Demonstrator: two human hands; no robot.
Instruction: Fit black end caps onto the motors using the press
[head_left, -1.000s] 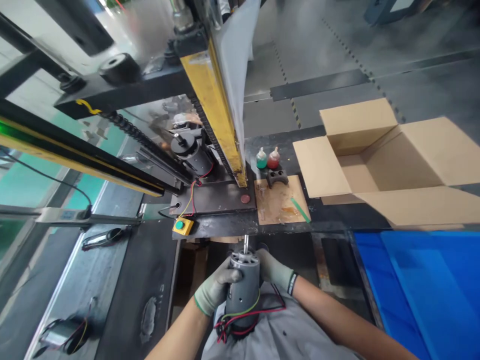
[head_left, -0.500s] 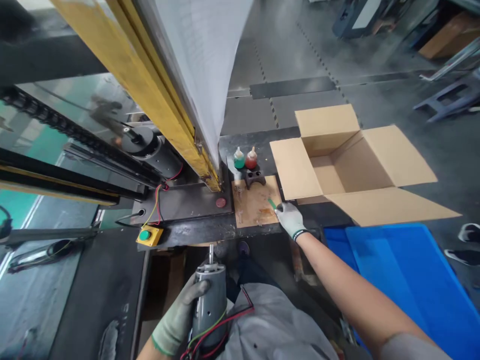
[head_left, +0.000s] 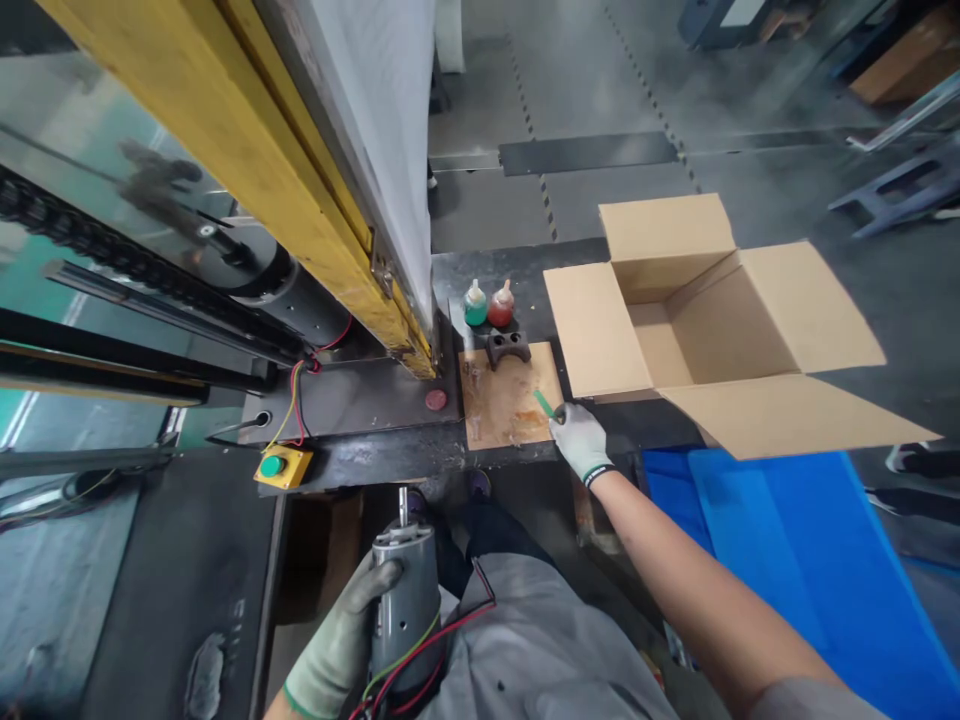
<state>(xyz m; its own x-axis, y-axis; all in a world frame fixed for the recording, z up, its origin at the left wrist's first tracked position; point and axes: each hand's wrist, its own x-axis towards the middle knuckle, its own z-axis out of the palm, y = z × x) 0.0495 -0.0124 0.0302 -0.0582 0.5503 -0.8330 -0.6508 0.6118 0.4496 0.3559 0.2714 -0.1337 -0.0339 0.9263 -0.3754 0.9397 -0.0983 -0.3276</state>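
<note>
A grey cylindrical electric motor [head_left: 407, 595] is held upright against my body, its metal shaft pointing up. Round its side wraps my left hand [head_left: 337, 630], in a pale glove; red, black and green-yellow wires trail from the motor. My right hand [head_left: 580, 440], also gloved, is closed on a thin green stick [head_left: 544, 403] over the right edge of a stained cardboard sheet [head_left: 487, 400]. What kind of tool the stick is I cannot make out. On the sheet's far edge sits a dark cradle block [head_left: 508, 348] with two holes.
Behind the block stand a green bottle [head_left: 475, 303] and a red bottle [head_left: 501, 303]. An open cardboard box [head_left: 600, 330] is at right, above a blue bin [head_left: 787, 560]. At left rise a yellow machine column [head_left: 300, 190] and a green button box [head_left: 283, 466]; another motor [head_left: 300, 300] lies behind the column.
The view has shifted slightly, so the column and bench appear further left. Both hands keep their grips, on the motor and the green stick.
</note>
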